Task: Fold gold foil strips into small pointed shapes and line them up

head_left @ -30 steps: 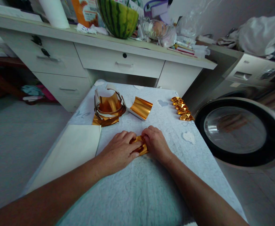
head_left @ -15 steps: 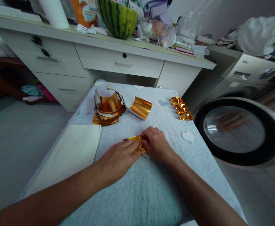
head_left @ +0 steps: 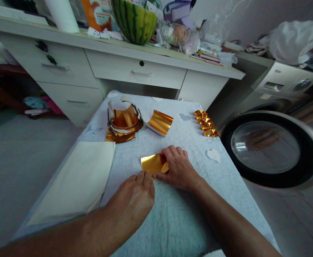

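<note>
A sheet of shiny gold paper lies on the cloth-covered table between my hands. My left hand is closed at the sheet's lower left edge, its fingertips curled down and partly hidden. From the right, my right hand holds the sheet's right end, thumb at the lower edge and fingers over the top. Farther back lies a curved gold sheet. A stack of curled gold paper sits to its left. Several folded gold pieces stand in a row near the table's right edge.
Pale paper covers the table's left side. Behind the table, a white desk carries a cut watermelon, bags and packets. On the right, a washing machine's round door hangs open beside the table.
My left hand has moved down and left off the sheet's face, and its fingers have curled in. More of the gold surface shows. My right hand has shifted slightly.
</note>
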The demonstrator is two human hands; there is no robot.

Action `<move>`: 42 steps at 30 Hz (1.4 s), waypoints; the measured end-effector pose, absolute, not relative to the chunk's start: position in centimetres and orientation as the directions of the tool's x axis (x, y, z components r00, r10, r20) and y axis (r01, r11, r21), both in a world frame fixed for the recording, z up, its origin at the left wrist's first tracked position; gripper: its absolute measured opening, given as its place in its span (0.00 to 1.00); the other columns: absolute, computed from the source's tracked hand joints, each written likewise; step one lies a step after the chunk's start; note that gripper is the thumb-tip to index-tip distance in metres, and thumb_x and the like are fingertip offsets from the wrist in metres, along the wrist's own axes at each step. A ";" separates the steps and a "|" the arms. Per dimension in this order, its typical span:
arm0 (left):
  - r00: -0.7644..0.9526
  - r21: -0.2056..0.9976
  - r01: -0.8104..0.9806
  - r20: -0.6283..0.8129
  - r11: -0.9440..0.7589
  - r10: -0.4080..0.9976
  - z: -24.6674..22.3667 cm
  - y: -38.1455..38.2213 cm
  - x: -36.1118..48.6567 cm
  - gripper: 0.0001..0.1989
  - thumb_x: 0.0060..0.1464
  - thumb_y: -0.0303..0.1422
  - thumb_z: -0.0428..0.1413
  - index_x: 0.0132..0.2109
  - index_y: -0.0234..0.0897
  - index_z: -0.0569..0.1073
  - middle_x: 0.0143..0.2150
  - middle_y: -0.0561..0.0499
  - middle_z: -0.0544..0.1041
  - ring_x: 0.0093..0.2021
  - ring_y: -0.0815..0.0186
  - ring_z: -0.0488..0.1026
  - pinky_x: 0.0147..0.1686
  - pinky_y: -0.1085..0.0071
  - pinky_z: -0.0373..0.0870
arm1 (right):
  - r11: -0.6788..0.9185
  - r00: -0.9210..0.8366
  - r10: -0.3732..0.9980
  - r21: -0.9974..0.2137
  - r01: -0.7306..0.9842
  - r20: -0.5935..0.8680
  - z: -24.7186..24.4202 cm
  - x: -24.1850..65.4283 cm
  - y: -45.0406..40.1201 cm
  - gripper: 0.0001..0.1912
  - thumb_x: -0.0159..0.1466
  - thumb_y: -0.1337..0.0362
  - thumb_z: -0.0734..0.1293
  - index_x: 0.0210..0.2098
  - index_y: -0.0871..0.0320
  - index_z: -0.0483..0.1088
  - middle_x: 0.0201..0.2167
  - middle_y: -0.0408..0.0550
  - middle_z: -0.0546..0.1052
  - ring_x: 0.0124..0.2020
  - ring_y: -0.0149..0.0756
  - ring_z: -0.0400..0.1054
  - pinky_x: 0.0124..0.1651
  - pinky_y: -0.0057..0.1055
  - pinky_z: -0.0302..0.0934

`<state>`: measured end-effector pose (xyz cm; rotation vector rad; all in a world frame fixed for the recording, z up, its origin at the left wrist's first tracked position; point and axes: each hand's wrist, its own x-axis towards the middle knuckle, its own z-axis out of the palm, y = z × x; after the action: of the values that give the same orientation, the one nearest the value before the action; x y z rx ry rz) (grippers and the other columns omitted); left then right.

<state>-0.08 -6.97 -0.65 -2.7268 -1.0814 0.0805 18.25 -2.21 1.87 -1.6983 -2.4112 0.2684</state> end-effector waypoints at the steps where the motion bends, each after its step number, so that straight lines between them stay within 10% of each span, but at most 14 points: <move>1: 0.722 -0.212 0.681 0.035 -0.701 0.691 -0.8 -7.2 -0.1 0.23 0.53 0.17 0.48 0.54 0.29 0.73 0.54 0.32 0.76 0.55 0.50 0.74 0.50 0.55 0.74 | 0.329 -0.330 0.943 -0.248 0.911 0.041 1.9 18.2 -2.2 0.31 0.54 0.38 0.68 0.45 0.56 0.67 0.43 0.52 0.69 0.43 0.46 0.60 0.46 0.42 0.55; 30: 0.699 -0.235 0.643 -0.207 -0.729 0.684 1.7 -6.7 0.3 0.24 0.49 0.12 0.46 0.51 0.24 0.75 0.52 0.31 0.77 0.49 0.54 0.78 0.41 0.63 0.79 | 0.183 -0.271 0.932 -0.330 0.926 -0.242 3.5 22.5 -0.5 0.38 0.54 0.58 0.75 0.61 0.49 0.61 0.57 0.54 0.63 0.55 0.51 0.58 0.56 0.48 0.53; 42: 0.698 -0.125 0.680 -0.191 -0.723 0.690 2.0 -6.1 0.3 0.15 0.51 0.14 0.50 0.41 0.28 0.77 0.42 0.36 0.79 0.39 0.56 0.78 0.36 0.61 0.78 | 0.189 -0.320 0.936 -0.555 0.810 -0.148 3.0 24.9 0.2 0.31 0.52 0.69 0.72 0.53 0.59 0.60 0.50 0.53 0.68 0.48 0.42 0.63 0.51 0.38 0.58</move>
<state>0.34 -6.06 1.96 -2.8535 -1.1508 0.3491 24.88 0.15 3.04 -1.6789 -2.2393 0.8202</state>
